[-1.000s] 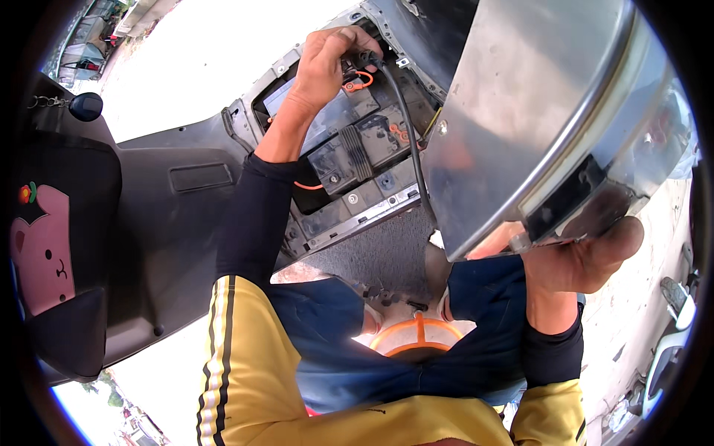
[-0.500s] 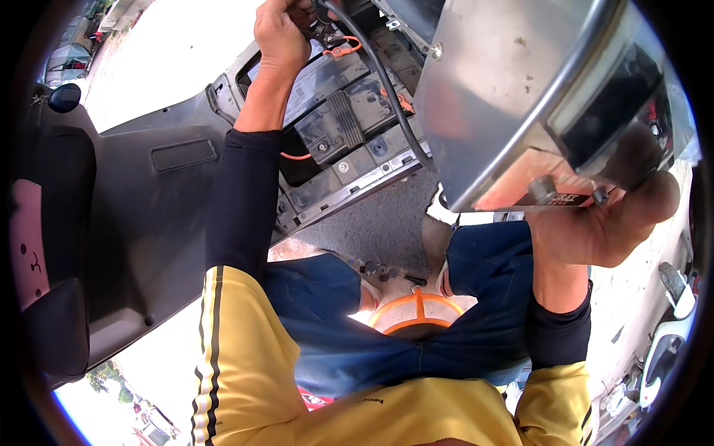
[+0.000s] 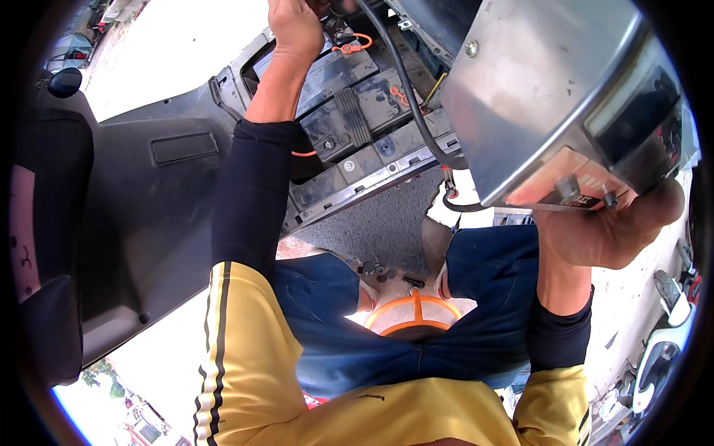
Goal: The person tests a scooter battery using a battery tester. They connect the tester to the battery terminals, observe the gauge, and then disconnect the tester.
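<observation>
My left hand [image 3: 296, 26] is closed at the top edge, at a dark connector on a thick black cable [image 3: 401, 78]; its fingertips are partly out of view. My right hand [image 3: 617, 230] grips a silver metal box [image 3: 535, 82] from below, by its panel with knobs [image 3: 567, 187]. Between my hands is an open compartment of a scooter with dusty grey batteries [image 3: 379, 104], an orange looped lead [image 3: 357, 44] and a thin orange wire. The black cable hangs over the compartment and runs down behind the box's lower left corner.
The scooter's black seat [image 3: 48, 223] and plastic body [image 3: 149, 215] fill the left. Below are a dark footboard [image 3: 372, 223], my legs, an orange ring-shaped frame [image 3: 416, 305] and small dark items on the ground. White plastic vehicle parts [image 3: 658, 357] lie at the far right.
My left hand and the cable end have moved up and left toward the top edge. The box and my right hand have shifted right, showing more of the knob panel.
</observation>
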A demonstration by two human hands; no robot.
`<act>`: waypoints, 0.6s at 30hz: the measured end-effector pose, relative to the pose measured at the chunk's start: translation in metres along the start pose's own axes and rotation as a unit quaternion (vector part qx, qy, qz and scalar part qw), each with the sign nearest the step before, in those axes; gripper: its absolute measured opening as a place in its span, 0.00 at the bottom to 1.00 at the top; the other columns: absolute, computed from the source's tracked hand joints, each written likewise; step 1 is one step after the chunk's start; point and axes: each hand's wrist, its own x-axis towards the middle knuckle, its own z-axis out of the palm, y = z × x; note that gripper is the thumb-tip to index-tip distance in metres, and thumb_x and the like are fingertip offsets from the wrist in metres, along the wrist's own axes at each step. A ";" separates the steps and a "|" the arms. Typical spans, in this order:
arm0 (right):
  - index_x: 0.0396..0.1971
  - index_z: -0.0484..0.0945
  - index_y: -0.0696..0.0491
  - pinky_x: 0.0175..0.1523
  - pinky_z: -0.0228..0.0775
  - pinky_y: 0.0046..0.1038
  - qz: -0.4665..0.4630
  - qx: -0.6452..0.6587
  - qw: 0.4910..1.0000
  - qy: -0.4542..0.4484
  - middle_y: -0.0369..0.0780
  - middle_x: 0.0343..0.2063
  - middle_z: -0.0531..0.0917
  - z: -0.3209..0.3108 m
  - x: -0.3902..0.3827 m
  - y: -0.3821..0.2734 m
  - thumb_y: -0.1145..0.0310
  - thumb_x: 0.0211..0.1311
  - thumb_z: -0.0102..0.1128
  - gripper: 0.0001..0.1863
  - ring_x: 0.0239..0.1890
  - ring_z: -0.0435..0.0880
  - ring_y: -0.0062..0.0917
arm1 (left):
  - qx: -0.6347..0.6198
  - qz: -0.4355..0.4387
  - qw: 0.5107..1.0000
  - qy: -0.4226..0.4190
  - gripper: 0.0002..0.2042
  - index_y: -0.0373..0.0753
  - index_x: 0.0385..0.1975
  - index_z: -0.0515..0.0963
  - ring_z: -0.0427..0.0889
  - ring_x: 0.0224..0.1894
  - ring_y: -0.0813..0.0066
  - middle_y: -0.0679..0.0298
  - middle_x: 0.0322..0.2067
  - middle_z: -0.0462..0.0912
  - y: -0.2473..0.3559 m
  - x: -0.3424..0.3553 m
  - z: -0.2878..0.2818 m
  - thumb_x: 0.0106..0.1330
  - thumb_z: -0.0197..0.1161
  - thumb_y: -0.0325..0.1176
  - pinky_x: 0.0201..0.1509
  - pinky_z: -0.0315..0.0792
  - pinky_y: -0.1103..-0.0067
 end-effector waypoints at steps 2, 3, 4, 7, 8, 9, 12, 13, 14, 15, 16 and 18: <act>0.60 0.67 0.60 0.53 0.82 0.33 -0.012 -0.062 0.998 -0.008 0.52 0.56 0.80 -0.002 0.000 -0.001 0.78 0.72 0.50 0.19 0.50 0.86 0.37 | 0.053 -0.004 0.998 0.014 0.21 0.31 0.29 0.76 0.79 0.28 0.65 0.55 0.26 0.80 0.005 -0.009 0.000 0.73 0.41 0.41 0.36 0.74 0.73; 0.59 0.67 0.60 0.53 0.82 0.33 0.015 -0.025 1.000 0.004 0.52 0.56 0.80 -0.005 -0.002 -0.002 0.78 0.71 0.50 0.18 0.50 0.86 0.37 | 0.055 0.010 0.998 0.031 0.21 0.31 0.28 0.75 0.79 0.28 0.66 0.55 0.26 0.79 0.003 -0.013 0.003 0.74 0.41 0.41 0.36 0.74 0.73; 0.58 0.68 0.60 0.54 0.81 0.33 0.040 0.011 0.999 0.019 0.52 0.56 0.80 -0.009 -0.003 -0.002 0.79 0.70 0.51 0.17 0.50 0.86 0.36 | 0.045 0.014 0.999 0.019 0.21 0.31 0.29 0.75 0.79 0.28 0.66 0.56 0.27 0.79 0.003 -0.016 0.001 0.74 0.40 0.41 0.36 0.74 0.72; 0.46 0.71 0.61 0.55 0.77 0.36 0.090 0.091 0.991 0.047 0.49 0.49 0.80 -0.012 -0.012 -0.008 0.81 0.54 0.58 0.18 0.47 0.83 0.38 | 0.047 0.046 0.997 0.048 0.22 0.31 0.28 0.75 0.80 0.29 0.67 0.56 0.27 0.80 0.000 -0.026 0.013 0.75 0.40 0.41 0.37 0.75 0.72; 0.38 0.73 0.61 0.56 0.73 0.41 0.020 -0.063 0.998 0.008 0.47 0.43 0.80 -0.005 -0.006 -0.015 0.82 0.41 0.61 0.19 0.43 0.81 0.41 | 0.082 0.069 0.994 0.020 0.22 0.30 0.29 0.76 0.80 0.29 0.67 0.55 0.28 0.81 0.000 -0.027 0.013 0.75 0.40 0.41 0.38 0.75 0.73; 0.39 0.74 0.61 0.57 0.73 0.41 -0.005 -0.111 0.994 0.005 0.47 0.43 0.80 -0.002 -0.005 -0.014 0.83 0.40 0.61 0.20 0.43 0.81 0.41 | 0.092 0.072 0.993 0.023 0.22 0.29 0.29 0.76 0.80 0.30 0.67 0.55 0.28 0.81 -0.001 -0.026 0.013 0.75 0.40 0.41 0.38 0.75 0.73; 0.41 0.74 0.61 0.57 0.72 0.41 -0.027 -0.105 0.994 0.011 0.48 0.44 0.80 0.002 -0.010 -0.009 0.85 0.38 0.60 0.22 0.45 0.81 0.42 | 0.114 0.080 0.989 0.042 0.23 0.29 0.31 0.77 0.80 0.30 0.68 0.54 0.29 0.82 -0.003 -0.026 0.012 0.76 0.39 0.41 0.38 0.75 0.74; 0.42 0.75 0.61 0.58 0.72 0.41 -0.030 -0.094 0.995 0.016 0.48 0.45 0.80 0.004 -0.012 -0.006 0.86 0.38 0.60 0.23 0.45 0.81 0.42 | 0.116 0.083 0.988 0.055 0.23 0.29 0.31 0.77 0.80 0.30 0.68 0.55 0.29 0.82 -0.004 -0.025 0.011 0.76 0.39 0.41 0.38 0.75 0.74; 0.43 0.75 0.62 0.58 0.72 0.41 -0.031 -0.089 0.995 0.020 0.48 0.45 0.80 0.005 -0.014 -0.004 0.86 0.37 0.59 0.24 0.45 0.81 0.43 | 0.116 0.085 0.987 0.066 0.23 0.29 0.32 0.77 0.80 0.30 0.68 0.55 0.30 0.82 -0.005 -0.024 0.011 0.76 0.39 0.42 0.38 0.75 0.74; 0.43 0.75 0.62 0.58 0.71 0.41 -0.034 -0.085 0.996 0.021 0.48 0.46 0.80 0.004 -0.014 -0.002 0.87 0.36 0.59 0.25 0.46 0.81 0.43 | 0.112 0.079 0.988 0.075 0.23 0.29 0.32 0.77 0.81 0.30 0.68 0.55 0.30 0.82 -0.007 -0.024 0.011 0.76 0.39 0.42 0.38 0.76 0.74; 0.44 0.76 0.62 0.58 0.71 0.41 -0.038 -0.087 0.995 0.023 0.48 0.46 0.80 0.003 -0.015 -0.002 0.88 0.36 0.59 0.27 0.46 0.81 0.43 | 0.107 0.074 0.988 0.084 0.23 0.29 0.33 0.77 0.81 0.31 0.68 0.55 0.30 0.82 -0.008 -0.024 0.012 0.77 0.39 0.42 0.38 0.76 0.74; 0.45 0.76 0.62 0.59 0.71 0.42 -0.052 -0.085 0.995 0.028 0.48 0.47 0.80 0.003 -0.018 0.002 0.89 0.34 0.58 0.29 0.47 0.81 0.44 | 0.092 0.077 0.988 0.101 0.23 0.29 0.33 0.78 0.81 0.31 0.68 0.55 0.31 0.83 -0.008 -0.024 0.012 0.77 0.39 0.42 0.39 0.76 0.74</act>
